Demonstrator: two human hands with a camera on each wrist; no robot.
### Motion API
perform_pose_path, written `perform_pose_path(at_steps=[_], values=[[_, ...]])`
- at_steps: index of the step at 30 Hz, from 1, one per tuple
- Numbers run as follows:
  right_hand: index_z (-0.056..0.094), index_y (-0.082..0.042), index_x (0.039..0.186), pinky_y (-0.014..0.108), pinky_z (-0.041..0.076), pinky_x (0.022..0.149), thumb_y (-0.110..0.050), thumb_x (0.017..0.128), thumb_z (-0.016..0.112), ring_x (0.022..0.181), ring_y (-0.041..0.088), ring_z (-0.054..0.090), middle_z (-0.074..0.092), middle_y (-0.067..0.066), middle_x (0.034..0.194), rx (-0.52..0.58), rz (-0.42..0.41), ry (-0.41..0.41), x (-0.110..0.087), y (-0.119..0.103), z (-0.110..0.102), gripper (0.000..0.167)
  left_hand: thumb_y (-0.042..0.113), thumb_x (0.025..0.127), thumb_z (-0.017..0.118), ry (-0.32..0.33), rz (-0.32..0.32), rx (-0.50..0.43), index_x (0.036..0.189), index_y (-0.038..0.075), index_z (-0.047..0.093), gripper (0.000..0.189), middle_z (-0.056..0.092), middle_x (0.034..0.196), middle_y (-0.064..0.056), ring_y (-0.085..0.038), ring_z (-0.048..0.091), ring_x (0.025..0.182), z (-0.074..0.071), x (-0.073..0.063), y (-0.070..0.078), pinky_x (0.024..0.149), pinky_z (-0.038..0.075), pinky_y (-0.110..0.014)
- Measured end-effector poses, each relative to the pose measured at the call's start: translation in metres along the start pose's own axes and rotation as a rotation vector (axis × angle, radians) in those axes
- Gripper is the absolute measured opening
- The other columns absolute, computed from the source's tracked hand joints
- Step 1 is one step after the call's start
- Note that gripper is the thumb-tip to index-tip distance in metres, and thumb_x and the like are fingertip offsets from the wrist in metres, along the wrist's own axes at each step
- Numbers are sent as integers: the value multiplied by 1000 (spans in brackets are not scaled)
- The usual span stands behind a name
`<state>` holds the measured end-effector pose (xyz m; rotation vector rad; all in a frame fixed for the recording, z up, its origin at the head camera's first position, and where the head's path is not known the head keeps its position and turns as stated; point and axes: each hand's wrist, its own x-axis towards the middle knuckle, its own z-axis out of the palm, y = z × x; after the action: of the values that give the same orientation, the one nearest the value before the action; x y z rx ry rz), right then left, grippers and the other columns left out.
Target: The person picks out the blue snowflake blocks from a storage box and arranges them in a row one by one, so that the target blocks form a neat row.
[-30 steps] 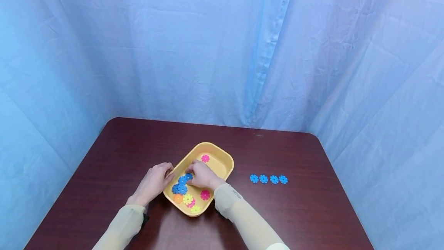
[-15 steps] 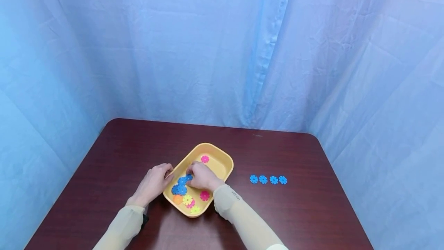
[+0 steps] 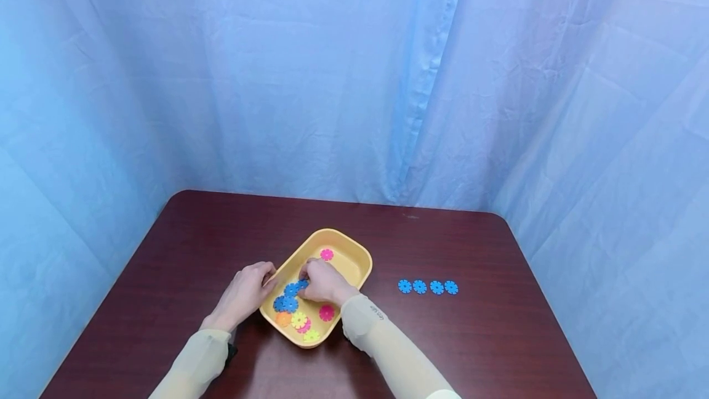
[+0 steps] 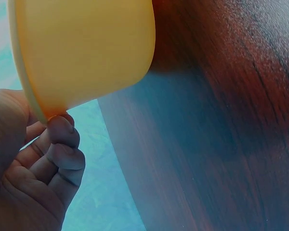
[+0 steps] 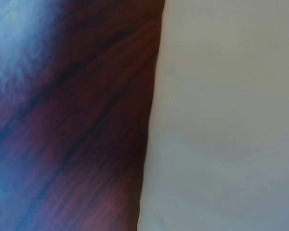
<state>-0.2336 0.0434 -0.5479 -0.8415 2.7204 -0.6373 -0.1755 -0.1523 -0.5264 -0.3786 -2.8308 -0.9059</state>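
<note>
In the head view a yellow plastic basin (image 3: 362,254) stands at an angle on the table. My left hand (image 3: 247,293) holds its left rim; the left wrist view has the thumb and curled fingers (image 4: 62,130) pinching the basin's edge (image 4: 86,53). Inside the basin, my right hand (image 3: 324,281) pinches a blue snowflake disc (image 3: 302,284), its fingertips partly hidden. Several more blue discs (image 3: 287,303) lie beside it, near an orange disc (image 3: 283,319), yellow discs (image 3: 299,320) and pink discs (image 3: 326,313). The right wrist view is filled by a pale sleeve (image 5: 221,115) and blurred tabletop.
On the dark red-brown table (image 3: 471,350), a row of several blue snowflake discs (image 3: 420,287) lies right of the basin. Another pink disc (image 3: 327,254) sits at the basin's far end. Blue curtains (image 3: 310,79) hang behind and at both sides of the table.
The right hand and the blue disc at its fingertips have shifted very slightly to the right. The left hand keeps its hold on the rim, and the row of discs lies as before.
</note>
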Motion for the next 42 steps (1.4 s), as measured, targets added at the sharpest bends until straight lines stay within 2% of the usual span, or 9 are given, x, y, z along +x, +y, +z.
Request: perform_pose_path(at_steps=[7,15,23,31,42], values=[[72,-7,100,18,47,73,-20,78,83,78,6,54,63,-4,90,20,23,-12,-2,1,-3,28,4,86,76,5,-4,-1,82,12,64,16,55,73,4,-11,47,61,0,-1,0,55,41,-26],[72,-4,104,19,48,75,-17,78,81,81,6,56,64,0,96,49,20,-7,-2,4,-8,30,3,86,75,4,10,-3,83,12,64,15,57,75,3,-11,48,62,0,-1,-2,56,41,-27],[72,-4,103,20,48,76,-17,78,82,83,9,54,65,1,91,66,29,16,-3,9,-16,30,4,86,76,0,6,-9,83,13,64,15,57,75,3,-11,48,62,1,-1,-3,55,42,-26],[72,-7,100,20,47,74,-18,77,82,79,8,54,62,-3,87,32,-8,53,-6,11,-27,28,5,86,76,10,8,-5,81,14,63,17,55,73,5,-10,47,60,1,-1,-3,54,40,-25],[72,-5,101,20,46,74,-17,80,79,80,9,54,60,-3,87,40,-36,82,-10,17,-44,25,6,88,75,-12,-9,-5,82,13,63,15,54,73,4,-11,46,60,1,1,-2,54,40,-26]])
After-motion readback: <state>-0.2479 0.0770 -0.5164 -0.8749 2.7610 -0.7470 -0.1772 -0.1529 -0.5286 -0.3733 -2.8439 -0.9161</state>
